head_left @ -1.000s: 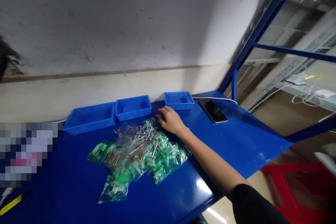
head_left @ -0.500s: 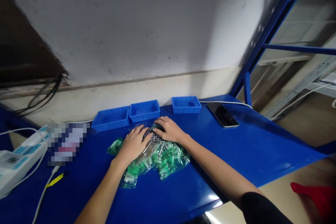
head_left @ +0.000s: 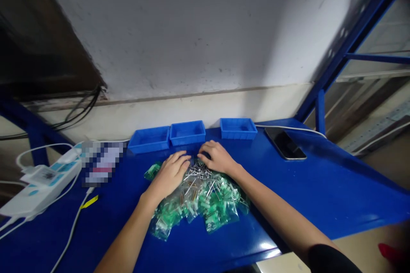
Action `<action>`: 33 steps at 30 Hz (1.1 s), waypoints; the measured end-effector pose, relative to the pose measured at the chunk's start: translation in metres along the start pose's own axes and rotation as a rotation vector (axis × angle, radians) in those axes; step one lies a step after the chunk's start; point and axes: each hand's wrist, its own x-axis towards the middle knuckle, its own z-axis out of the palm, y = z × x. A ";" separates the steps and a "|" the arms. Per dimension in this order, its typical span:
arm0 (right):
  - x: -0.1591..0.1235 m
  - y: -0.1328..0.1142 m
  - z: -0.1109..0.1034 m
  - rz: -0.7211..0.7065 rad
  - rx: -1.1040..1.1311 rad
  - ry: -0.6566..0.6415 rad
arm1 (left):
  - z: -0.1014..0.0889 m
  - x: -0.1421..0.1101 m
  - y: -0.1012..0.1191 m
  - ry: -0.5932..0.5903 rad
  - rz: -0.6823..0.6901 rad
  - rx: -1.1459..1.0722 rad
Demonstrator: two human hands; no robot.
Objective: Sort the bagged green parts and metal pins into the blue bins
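A heap of clear plastic bags (head_left: 205, 204) filled with green and white parts lies on the blue table (head_left: 304, 187). On top of it is a loose pile of silver pins (head_left: 197, 173). My left hand (head_left: 169, 175) rests flat on the left side of the heap, fingers stretched toward the pins. On the far side of the pins sits my right hand (head_left: 218, 158), palm down with fingers curled lightly over them. Neither hand visibly holds anything.
Three small blue bins (head_left: 187, 132) stand in a row against the wall behind the heap. A phone (head_left: 285, 144) on a white cable lies at the right. A white power strip (head_left: 41, 183) with cables sits at the left, near a yellow tag (head_left: 89, 201).
My left hand came into view and settled on the heap. The right hand stayed at the pins. The camera swung left, bringing the power strip into view.
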 end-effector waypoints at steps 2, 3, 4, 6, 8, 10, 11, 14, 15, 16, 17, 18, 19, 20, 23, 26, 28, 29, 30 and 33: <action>0.001 0.013 -0.005 0.125 -0.111 0.195 | -0.005 0.004 -0.008 0.177 -0.028 0.037; 0.000 0.022 -0.008 0.204 -0.176 0.302 | -0.009 0.007 -0.013 0.264 -0.053 0.065; 0.000 0.033 -0.010 0.292 -0.247 0.406 | -0.012 0.011 -0.018 0.336 -0.086 0.098; -0.003 0.053 -0.011 0.428 -0.370 0.525 | -0.017 0.022 -0.029 0.414 -0.176 0.170; -0.005 0.069 -0.009 0.482 -0.422 0.496 | -0.019 0.034 -0.037 0.367 -0.252 0.240; -0.005 0.076 -0.005 0.463 -0.434 0.407 | -0.016 0.048 -0.040 0.254 -0.267 0.302; -0.003 0.077 -0.004 0.431 -0.427 0.358 | -0.013 0.053 -0.040 0.212 -0.258 0.329; 0.004 0.073 -0.002 0.312 -0.388 0.246 | -0.002 0.065 -0.033 0.169 -0.228 0.386; 0.007 0.072 -0.002 0.284 -0.376 0.223 | 0.001 0.067 -0.030 0.171 -0.228 0.394; 0.009 0.070 -0.003 0.268 -0.367 0.211 | 0.004 0.068 -0.028 0.170 -0.232 0.396; 0.011 0.069 -0.003 0.261 -0.360 0.209 | 0.005 0.069 -0.027 0.170 -0.238 0.393; 0.012 0.069 -0.003 0.256 -0.354 0.214 | 0.006 0.070 -0.026 0.174 -0.243 0.385; 0.013 0.068 -0.002 0.243 -0.346 0.219 | 0.007 0.071 -0.026 0.180 -0.240 0.376; 0.015 0.067 -0.001 0.219 -0.338 0.222 | 0.008 0.071 -0.027 0.189 -0.224 0.367; 0.021 0.065 0.005 0.129 -0.323 0.192 | 0.009 0.074 -0.031 0.226 -0.141 0.371; 0.027 0.062 0.011 0.116 -0.309 0.156 | 0.010 0.078 -0.037 0.235 -0.077 0.369; 0.028 0.061 0.012 0.133 -0.298 0.142 | 0.009 0.079 -0.041 0.238 -0.060 0.362; 0.028 0.060 0.012 0.131 -0.294 0.132 | 0.009 0.080 -0.043 0.246 -0.058 0.362; 0.027 0.059 0.011 0.124 -0.293 0.121 | 0.008 0.080 -0.045 0.259 -0.060 0.363; 0.026 0.056 0.010 0.109 -0.299 0.101 | 0.008 0.080 -0.050 0.293 -0.064 0.364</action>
